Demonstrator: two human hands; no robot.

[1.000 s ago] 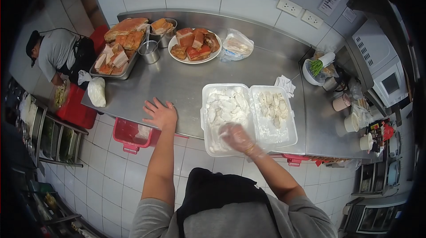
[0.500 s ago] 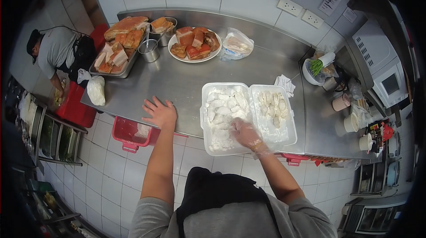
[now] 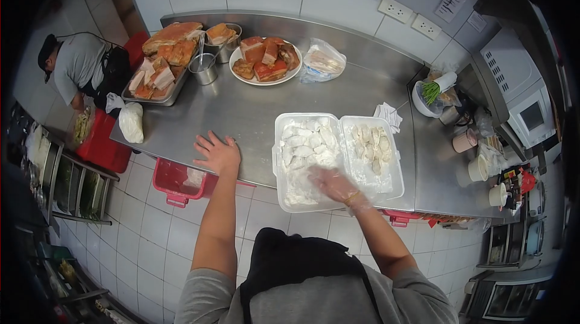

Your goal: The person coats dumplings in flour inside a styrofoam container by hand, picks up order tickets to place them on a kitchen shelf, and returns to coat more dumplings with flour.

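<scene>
My left hand (image 3: 219,153) lies flat on the front edge of the steel counter (image 3: 260,128), fingers spread, holding nothing. In a clear plastic glove, my right hand (image 3: 333,185) is over the near part of the left half of an open white foam box (image 3: 277,167). Motion blurs its fingers, so I cannot make out whether they hold anything. Below and beyond it are several flour-coated pieces (image 3: 308,137) in loose white flour. The right half of the box holds several smaller, pale floured pieces (image 3: 371,146).
Along the back stand a tray of cooked pork slabs (image 3: 163,76), a steel cup (image 3: 203,73), a plate of meat chunks (image 3: 269,79) and a plastic bag (image 3: 323,61). A knotted white bag (image 3: 131,123) sits at the left corner. Another person (image 3: 87,67) bends over a red container (image 3: 106,143).
My right hand has shifted slightly left across the flour, its fingers looking more stretched. My left hand stays put. The other person's arm has drawn back a little.
</scene>
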